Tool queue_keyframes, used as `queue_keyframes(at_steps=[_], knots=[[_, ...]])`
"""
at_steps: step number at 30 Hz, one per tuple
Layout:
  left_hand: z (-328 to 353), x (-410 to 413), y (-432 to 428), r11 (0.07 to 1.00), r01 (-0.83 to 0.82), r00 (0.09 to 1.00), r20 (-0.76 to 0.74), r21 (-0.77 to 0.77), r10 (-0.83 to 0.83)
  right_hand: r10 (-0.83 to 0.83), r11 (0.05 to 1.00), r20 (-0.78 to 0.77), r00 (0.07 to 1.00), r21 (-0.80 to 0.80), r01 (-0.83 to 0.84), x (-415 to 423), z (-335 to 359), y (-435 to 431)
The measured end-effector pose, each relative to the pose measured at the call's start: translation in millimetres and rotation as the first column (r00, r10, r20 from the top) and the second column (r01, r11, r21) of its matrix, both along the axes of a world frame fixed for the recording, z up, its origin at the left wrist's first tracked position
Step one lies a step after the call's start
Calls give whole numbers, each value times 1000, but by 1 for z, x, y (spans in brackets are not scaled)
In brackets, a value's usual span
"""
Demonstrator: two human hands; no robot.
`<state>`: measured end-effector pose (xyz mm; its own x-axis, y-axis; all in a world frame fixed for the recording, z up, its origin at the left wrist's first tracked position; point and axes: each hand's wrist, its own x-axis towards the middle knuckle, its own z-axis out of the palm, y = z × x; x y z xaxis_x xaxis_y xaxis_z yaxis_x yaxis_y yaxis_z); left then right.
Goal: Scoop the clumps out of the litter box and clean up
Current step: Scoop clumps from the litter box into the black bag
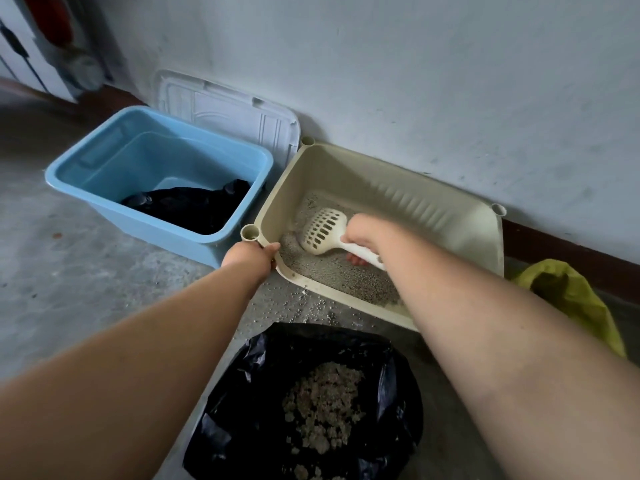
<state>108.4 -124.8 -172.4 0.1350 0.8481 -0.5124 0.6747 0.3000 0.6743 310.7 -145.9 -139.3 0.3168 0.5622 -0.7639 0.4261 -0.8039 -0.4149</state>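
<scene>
A beige litter box (398, 188) stands on the floor against the wall, with grey litter (322, 265) in its bottom. My left hand (251, 256) grips the box's near left corner rim. My right hand (363, 237) holds the handle of a white slotted scoop (323, 230), whose head rests down in the litter at the box's left end. In front of the box lies an open black bag (249, 410) with a heap of scooped clumps (325, 407) inside.
A blue plastic tub (104, 168) with a black bag in it stands left of the box. A white lid (228, 112) leans on the wall behind it. A yellow-green bag (571, 299) lies at right. Spilled litter grains (294, 306) dot the concrete floor.
</scene>
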Motion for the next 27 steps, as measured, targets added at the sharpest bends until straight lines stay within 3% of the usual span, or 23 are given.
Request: queue_keyframes(at_steps=[5, 12, 20, 22, 27], knots=[[-1, 0, 0, 999, -28, 1000, 4, -35, 28, -47, 997, 166, 985, -46, 55, 40, 20, 4], [-2, 0, -1, 998, -58, 998, 33, -28, 58, 65, 996, 135, 989, 45, -71, 2, 18, 49], [0, -1, -3, 998, -58, 997, 53, -23, 59, -56, 997, 114, 992, -47, 62, 27, -1, 21], [-1, -1, -3, 997, -68, 996, 53, -23, 69, -56, 998, 146, 988, -26, 61, 36, 10, 22], [-1, -1, -3, 996, -83, 993, 77, -33, 86, -130, 990, 55, 990, 60, 126, 35, 27, 21]])
